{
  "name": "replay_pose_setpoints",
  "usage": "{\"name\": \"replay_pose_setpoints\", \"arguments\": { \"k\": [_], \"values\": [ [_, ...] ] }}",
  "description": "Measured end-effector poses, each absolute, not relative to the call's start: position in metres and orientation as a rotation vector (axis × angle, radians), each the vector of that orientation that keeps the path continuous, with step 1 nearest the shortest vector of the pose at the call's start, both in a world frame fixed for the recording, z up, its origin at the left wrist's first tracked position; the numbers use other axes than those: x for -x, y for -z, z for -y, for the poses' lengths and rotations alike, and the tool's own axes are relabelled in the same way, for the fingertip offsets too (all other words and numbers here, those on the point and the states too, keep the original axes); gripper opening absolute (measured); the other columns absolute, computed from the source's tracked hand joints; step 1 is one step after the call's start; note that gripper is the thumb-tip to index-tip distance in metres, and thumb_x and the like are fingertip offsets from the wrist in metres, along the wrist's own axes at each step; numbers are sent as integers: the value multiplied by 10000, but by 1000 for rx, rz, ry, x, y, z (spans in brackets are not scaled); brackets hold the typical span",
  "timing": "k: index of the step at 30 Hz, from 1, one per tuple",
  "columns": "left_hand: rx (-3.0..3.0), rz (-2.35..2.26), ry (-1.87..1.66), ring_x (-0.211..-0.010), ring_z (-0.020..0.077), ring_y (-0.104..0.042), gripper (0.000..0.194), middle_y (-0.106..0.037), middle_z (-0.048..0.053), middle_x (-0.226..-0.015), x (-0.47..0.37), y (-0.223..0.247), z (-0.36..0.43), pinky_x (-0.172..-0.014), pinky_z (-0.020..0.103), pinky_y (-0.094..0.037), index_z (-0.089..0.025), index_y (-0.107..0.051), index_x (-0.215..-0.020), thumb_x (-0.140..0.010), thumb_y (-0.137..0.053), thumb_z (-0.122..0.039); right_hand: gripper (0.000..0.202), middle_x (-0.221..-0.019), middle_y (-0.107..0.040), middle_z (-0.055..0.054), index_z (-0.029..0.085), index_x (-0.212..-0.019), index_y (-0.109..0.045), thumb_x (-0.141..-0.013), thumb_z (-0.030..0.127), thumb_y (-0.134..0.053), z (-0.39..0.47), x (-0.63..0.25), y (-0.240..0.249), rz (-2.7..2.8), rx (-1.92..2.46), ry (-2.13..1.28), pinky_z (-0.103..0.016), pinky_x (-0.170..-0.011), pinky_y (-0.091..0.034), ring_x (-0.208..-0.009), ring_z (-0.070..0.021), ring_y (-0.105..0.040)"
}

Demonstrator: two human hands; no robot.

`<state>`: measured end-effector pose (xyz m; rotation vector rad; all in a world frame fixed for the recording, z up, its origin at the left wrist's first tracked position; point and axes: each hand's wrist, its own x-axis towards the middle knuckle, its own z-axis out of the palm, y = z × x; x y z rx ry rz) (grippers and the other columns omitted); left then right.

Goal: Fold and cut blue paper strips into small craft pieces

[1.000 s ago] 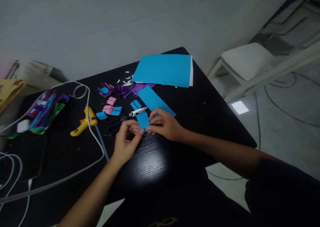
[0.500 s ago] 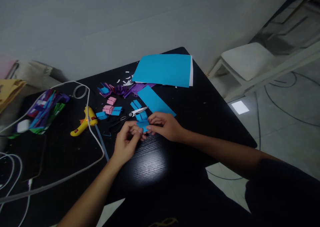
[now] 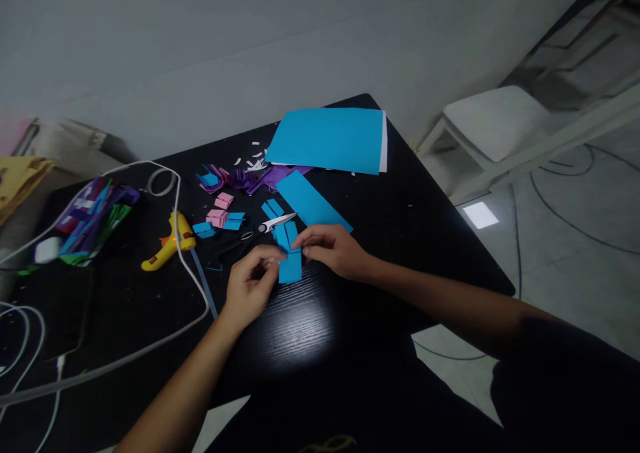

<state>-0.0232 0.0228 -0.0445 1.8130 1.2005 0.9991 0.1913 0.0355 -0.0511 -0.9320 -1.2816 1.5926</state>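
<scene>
A small blue paper piece (image 3: pixel 290 268) with a crease across it lies between my hands, its lower flap unfolded toward me. My left hand (image 3: pixel 251 283) pinches its left edge between thumb and fingers. On the right edge, my right hand (image 3: pixel 337 252) grips it near the crease with curled fingers. Just beyond are scissors (image 3: pixel 273 224), their silver blades pointing right over other folded blue paper pieces (image 3: pixel 273 208). A blue paper strip (image 3: pixel 313 200) lies behind my right hand.
Blue sheets (image 3: pixel 327 140) lie at the table's back. Left of my hands are a yellow glue gun (image 3: pixel 173 243), pink folded pieces (image 3: pixel 217 218), a looping white cable (image 3: pixel 203 286) and a bundle of coloured strips (image 3: pixel 95 216). A white stool (image 3: pixel 497 120) stands on the right.
The blue paper piece was folded up between my fingertips; now its lower flap is opened out flat toward me. My hands have parted slightly to its two sides.
</scene>
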Motion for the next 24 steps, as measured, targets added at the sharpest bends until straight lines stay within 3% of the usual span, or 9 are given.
{"name": "replay_pose_setpoints", "arguments": {
  "k": [3,8,16,19,24],
  "values": [
    [-1825,-1175,-1023,-705,151,-637,89,-722,25,-815,23,43,-23,-641,257,-510,-204,-731,-872,-897,-659,-249,96,-827,-741,-29,170,-894,-752,-839,232,-703,-35,-191,50,1285,944,-1578,-305,-739,-588,-738,-148,-699],
    [-1841,-1144,-1057,-762,159,-654,70,-719,33,-854,24,44,-22,-672,271,-507,-211,-733,-857,-900,-685,-237,287,-842,-747,-24,166,-975,-736,-741,281,-855,-31,-190,50,1277,909,-1637,-342,-831,-598,-817,-170,-731],
    [-1841,-1105,-1076,-754,150,-659,97,-717,32,-895,24,41,-19,-658,263,-506,-211,-729,-961,-943,-635,-218,265,-842,-765,-31,166,-975,-754,-752,272,-853,-31,-188,56,1266,944,-1581,-332,-813,-611,-815,-177,-755],
    [-1767,-1155,-1094,-680,128,-655,101,-711,0,-797,22,42,-18,-635,236,-522,-205,-710,-1017,-926,-684,-241,262,-861,-780,-48,163,-975,-766,-757,278,-852,-31,-187,57,1275,959,-1546,-329,-811,-615,-837,-189,-765],
    [-1759,-1182,-1059,-732,127,-706,223,-747,0,-849,19,48,-19,-701,234,-581,-205,-711,-1076,-873,-777,-271,238,-881,-796,-62,163,-974,-782,-775,280,-835,-30,-187,58,1285,989,-1487,-325,-800,-624,-853,-199,-777]
  ]
}}
